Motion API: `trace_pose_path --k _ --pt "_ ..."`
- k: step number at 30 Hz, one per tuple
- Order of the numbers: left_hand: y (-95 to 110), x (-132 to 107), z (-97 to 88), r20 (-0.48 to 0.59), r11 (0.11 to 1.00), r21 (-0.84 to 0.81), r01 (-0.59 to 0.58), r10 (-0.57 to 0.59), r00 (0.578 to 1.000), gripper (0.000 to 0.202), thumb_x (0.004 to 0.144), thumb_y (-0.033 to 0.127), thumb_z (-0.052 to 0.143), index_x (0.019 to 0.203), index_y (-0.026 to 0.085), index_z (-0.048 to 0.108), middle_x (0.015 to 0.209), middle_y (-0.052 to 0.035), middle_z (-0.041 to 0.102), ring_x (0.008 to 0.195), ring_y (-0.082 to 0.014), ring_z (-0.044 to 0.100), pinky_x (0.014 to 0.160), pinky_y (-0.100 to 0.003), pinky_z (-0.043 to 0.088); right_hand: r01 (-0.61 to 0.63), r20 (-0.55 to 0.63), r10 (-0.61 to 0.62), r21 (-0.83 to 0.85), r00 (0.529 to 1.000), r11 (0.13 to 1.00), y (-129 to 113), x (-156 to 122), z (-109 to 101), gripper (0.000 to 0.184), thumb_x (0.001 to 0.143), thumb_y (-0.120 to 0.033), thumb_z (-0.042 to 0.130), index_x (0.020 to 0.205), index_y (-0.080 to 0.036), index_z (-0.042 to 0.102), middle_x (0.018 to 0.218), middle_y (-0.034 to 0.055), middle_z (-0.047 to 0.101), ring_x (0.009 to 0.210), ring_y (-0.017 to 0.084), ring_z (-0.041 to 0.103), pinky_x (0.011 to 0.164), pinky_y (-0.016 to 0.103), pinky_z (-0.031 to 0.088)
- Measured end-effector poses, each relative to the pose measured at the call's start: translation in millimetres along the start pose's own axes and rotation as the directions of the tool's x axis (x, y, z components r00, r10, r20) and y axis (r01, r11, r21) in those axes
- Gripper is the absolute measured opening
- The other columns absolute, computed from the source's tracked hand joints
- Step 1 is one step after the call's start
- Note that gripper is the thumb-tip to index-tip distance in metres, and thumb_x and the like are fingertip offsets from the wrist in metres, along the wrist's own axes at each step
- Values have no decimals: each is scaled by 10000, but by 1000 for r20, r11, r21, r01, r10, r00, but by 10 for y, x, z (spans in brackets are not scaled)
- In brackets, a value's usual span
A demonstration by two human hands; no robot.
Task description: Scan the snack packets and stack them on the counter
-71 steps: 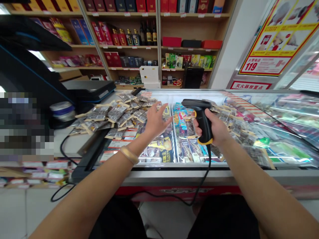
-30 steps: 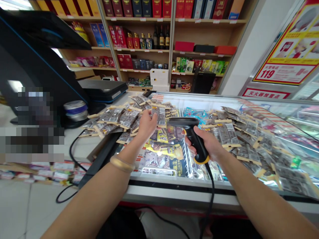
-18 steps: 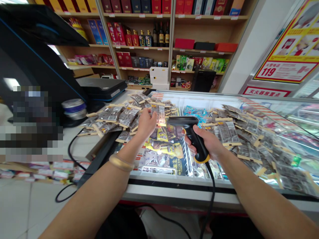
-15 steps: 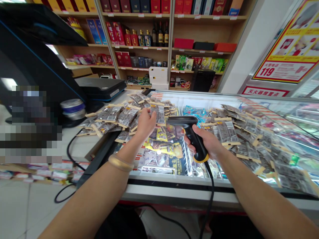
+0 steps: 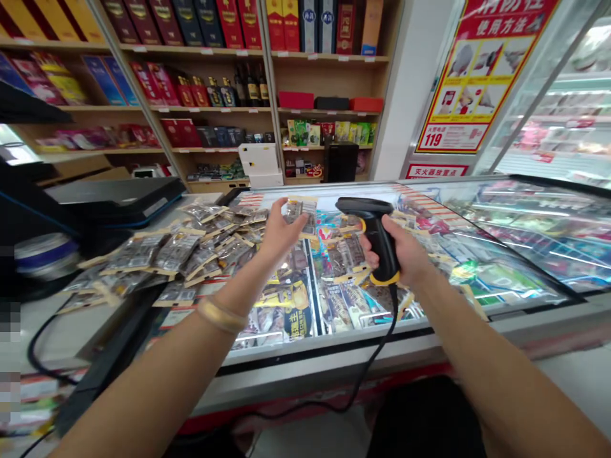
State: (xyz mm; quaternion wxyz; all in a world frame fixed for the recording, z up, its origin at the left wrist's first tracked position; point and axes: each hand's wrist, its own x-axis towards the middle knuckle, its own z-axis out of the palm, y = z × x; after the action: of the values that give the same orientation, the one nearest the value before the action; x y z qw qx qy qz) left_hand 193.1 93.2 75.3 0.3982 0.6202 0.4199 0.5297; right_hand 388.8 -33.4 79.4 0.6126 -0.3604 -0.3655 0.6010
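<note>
My right hand (image 5: 405, 254) grips the handle of a black and yellow barcode scanner (image 5: 375, 232), its head pointing left. My left hand (image 5: 279, 232) holds up a small clear snack packet (image 5: 300, 213) by its edge, right in front of the scanner head. Both are raised over the glass lid of a chest freezer (image 5: 482, 254). A heap of like packets (image 5: 176, 251) lies on the lid to the left of my left hand. More packets (image 5: 420, 219) lie to the right behind the scanner. A gold bangle (image 5: 220, 316) sits on my left wrist.
A black till screen and printer (image 5: 109, 197) stand at the left on the counter, with a round tin (image 5: 45, 254) beside them. The scanner's black cable (image 5: 367, 375) hangs over the freezer's front edge. Shelves of boxes and bottles (image 5: 229, 89) fill the back wall.
My left hand has lifted a packet off the heap and brought it up in front of the scanner. The scanner rose a little. My head turned right.
</note>
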Motion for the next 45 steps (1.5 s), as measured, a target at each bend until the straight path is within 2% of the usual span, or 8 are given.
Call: trace_pose_path --k 5,9,13,22,28,37,42,45 --pt "184 12 829 207 967 206 -150 107 973 637 871 299 648 1466 163 465 1202 -122 700 1059 -252 675 1000 -416 517 115 -188 -109 18 976 993 -278 -202 -584 369 906 -533 644 979 -171 651 644 -14 594 440 91 492 402 198 433" --pt "287 -195 1239 296 741 607 -287 124 947 701 873 314 638 1537 213 436 1393 -184 589 1310 -358 535 1111 -515 410 129 -293 -100 80 951 988 -235 -199 -818 361 969 -506 555 950 -157 645 624 -4 578 432 91 476 388 190 413" --pt "260 -404 1343 372 536 747 -394 153 915 504 941 360 547 1441 299 579 1579 -161 411 1447 -374 394 1172 -549 327 79 -314 -32 138 949 987 -89 -141 -871 389 1032 -456 423 941 -148 643 609 2 572 421 90 478 389 183 412" --pt "283 -457 1284 380 526 750 -401 153 912 547 969 442 519 1494 287 531 1606 -175 371 1492 -372 349 1199 -584 304 65 -290 -27 124 957 990 -81 -152 -845 373 940 -545 598 931 -174 638 612 -12 575 429 95 473 380 193 421" --pt "243 -374 777 285 543 754 -370 237 929 523 976 376 521 1486 262 533 1592 -177 389 1488 -352 358 1193 -561 324 100 -250 -78 80 965 992 -187 -152 -531 397 906 -564 630 967 -173 653 629 -15 586 432 90 480 388 191 418" --pt "60 -38 -873 -127 521 853 -40 282 951 506 933 338 517 1415 208 603 1511 -196 477 1434 -353 427 1186 -529 340 -74 49 73 18 996 997 275 306 557 391 907 -574 626 940 -184 607 625 -17 585 426 100 483 389 212 411" --pt "-218 -25 -1569 -340 411 883 227 226 913 675 882 465 566 1480 154 515 1561 -275 443 1488 -442 341 1189 -673 239 -188 97 187 2 978 982 673 487 866 379 921 -552 614 974 -177 607 621 -12 584 431 102 485 390 204 412" --pt "-397 -64 -1684 -272 379 904 196 157 949 623 885 492 541 1411 161 573 1474 -280 554 1462 -480 377 1158 -781 152 -247 103 245 12 964 969 839 509 899 369 930 -545 597 981 -180 613 623 -12 579 427 101 483 388 202 406"
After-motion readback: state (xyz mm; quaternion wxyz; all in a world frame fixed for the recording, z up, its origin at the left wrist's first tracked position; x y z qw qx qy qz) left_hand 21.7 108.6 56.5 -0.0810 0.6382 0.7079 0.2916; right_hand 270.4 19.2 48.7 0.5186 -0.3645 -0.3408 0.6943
